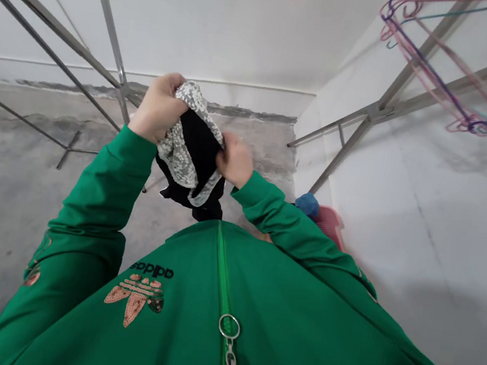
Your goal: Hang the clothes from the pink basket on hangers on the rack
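Note:
A black garment with white lace trim (198, 147) hangs in front of me, held up between both hands. My left hand (160, 107) is closed on its lace edge at the upper left, fingers wrapped over the cloth. At the right side, my right hand (235, 159) pinches the lace border, slightly blurred, its fingertips partly hidden by the fabric. The lace forms a loop around the black opening, and the lower black part hangs down toward my jacket (193, 261), which hides what lies beneath.
Metal drying racks (107, 16) stand at left, with another metal frame (372, 110) at right. Pink and purple hangers (449, 95) hang from the right frame. A pink basket (330, 222) with a blue cloth (307, 204) sits on the floor by the right wall.

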A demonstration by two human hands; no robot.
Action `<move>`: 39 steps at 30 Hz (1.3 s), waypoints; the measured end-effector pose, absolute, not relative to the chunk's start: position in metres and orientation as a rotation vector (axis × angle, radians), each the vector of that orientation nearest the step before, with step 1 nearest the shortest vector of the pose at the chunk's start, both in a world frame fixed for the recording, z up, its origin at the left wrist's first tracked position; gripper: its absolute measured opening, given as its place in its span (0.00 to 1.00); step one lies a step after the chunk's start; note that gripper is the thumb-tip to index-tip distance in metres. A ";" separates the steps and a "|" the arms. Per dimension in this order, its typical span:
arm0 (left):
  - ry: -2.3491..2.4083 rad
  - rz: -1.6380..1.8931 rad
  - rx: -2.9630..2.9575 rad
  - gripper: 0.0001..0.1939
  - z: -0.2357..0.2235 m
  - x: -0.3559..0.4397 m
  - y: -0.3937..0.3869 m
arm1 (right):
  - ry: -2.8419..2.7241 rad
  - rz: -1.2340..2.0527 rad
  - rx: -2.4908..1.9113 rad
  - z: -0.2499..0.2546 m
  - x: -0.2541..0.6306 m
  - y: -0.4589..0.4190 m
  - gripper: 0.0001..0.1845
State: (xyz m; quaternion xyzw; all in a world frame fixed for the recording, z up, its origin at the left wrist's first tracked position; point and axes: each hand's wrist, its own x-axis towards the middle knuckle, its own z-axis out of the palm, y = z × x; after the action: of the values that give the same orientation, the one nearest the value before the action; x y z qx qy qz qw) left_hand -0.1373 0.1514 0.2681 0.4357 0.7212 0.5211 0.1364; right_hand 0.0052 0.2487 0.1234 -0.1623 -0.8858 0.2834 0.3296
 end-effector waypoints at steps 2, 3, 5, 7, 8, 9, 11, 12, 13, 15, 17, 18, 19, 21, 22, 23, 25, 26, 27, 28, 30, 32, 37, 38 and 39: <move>2.288 1.298 1.442 0.06 0.267 -0.145 0.142 | -2.295 0.763 -0.498 0.126 0.015 0.266 0.19; 2.408 1.140 1.527 0.08 0.265 -0.148 0.137 | -2.248 0.781 -0.511 0.132 0.021 0.274 0.19; 2.623 0.744 1.624 0.18 0.257 -0.153 0.126 | -2.127 0.834 -0.494 0.150 0.033 0.283 0.17; 2.739 0.382 1.646 0.28 0.246 -0.155 0.114 | -2.045 0.885 -0.444 0.172 0.042 0.282 0.15; 2.766 0.261 1.651 0.30 0.240 -0.155 0.109 | -2.027 0.895 -0.421 0.182 0.045 0.279 0.15; 2.779 0.187 1.661 0.32 0.234 -0.155 0.103 | -2.019 0.891 -0.406 0.190 0.047 0.275 0.14; 2.811 0.163 1.652 0.33 0.226 -0.156 0.091 | -2.021 0.850 -0.395 0.199 0.051 0.268 0.13; 2.825 0.189 1.619 0.32 0.223 -0.157 0.086 | -2.028 0.824 -0.392 0.201 0.052 0.265 0.13; 2.833 0.226 1.569 0.31 0.221 -0.158 0.082 | -2.036 0.797 -0.389 0.201 0.054 0.264 0.13; 2.803 0.309 1.462 0.24 0.218 -0.161 0.077 | -2.048 0.752 -0.380 0.198 0.057 0.264 0.13; 2.692 0.453 1.392 0.17 0.214 -0.162 0.077 | -2.045 0.721 -0.374 0.195 0.061 0.266 0.15; 2.612 0.563 1.370 0.15 0.211 -0.162 0.079 | -2.035 0.707 -0.374 0.194 0.062 0.267 0.16; 2.520 0.695 1.343 0.13 0.208 -0.160 0.081 | -2.022 0.694 -0.376 0.193 0.063 0.268 0.17; 2.302 0.978 1.237 0.12 0.200 -0.154 0.085 | -2.001 0.677 -0.393 0.190 0.064 0.269 0.18; 2.190 1.089 1.157 0.12 0.195 -0.150 0.087 | -1.994 0.676 -0.412 0.188 0.064 0.269 0.18; 2.083 1.162 1.063 0.13 0.192 -0.147 0.088 | -1.989 0.683 -0.442 0.186 0.064 0.271 0.18; 1.934 1.210 0.906 0.15 0.186 -0.143 0.090 | -1.971 0.714 -0.521 0.181 0.064 0.274 0.17; 1.889 1.198 0.867 0.17 0.184 -0.143 0.091 | -1.961 0.735 -0.559 0.178 0.064 0.277 0.17; 1.874 1.176 0.843 0.19 0.183 -0.143 0.092 | -1.951 0.758 -0.590 0.176 0.065 0.280 0.17; 1.886 1.139 0.852 0.20 0.183 -0.144 0.094 | -1.942 0.778 -0.613 0.174 0.067 0.282 0.17; 1.982 1.015 0.959 0.20 0.186 -0.146 0.100 | -1.930 0.808 -0.633 0.170 0.070 0.288 0.17; 2.138 0.860 1.154 0.18 0.190 -0.146 0.105 | -1.924 0.821 -0.640 0.166 0.075 0.293 0.17; 2.186 0.658 1.512 0.08 0.201 -0.139 0.114 | -1.940 0.859 -0.687 0.158 0.087 0.308 0.16; 2.104 0.664 1.534 0.07 0.202 -0.139 0.114 | -1.942 0.864 -0.698 0.158 0.090 0.311 0.16; 2.007 0.677 1.547 0.07 0.204 -0.139 0.115 | -1.940 0.863 -0.704 0.159 0.093 0.314 0.16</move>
State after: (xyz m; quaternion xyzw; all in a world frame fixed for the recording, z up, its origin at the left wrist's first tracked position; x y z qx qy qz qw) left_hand -0.1389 0.1147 0.2038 0.5701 0.7396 0.2494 0.2567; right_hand 0.0929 0.3139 0.1588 -0.2829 -0.7801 0.3471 0.4369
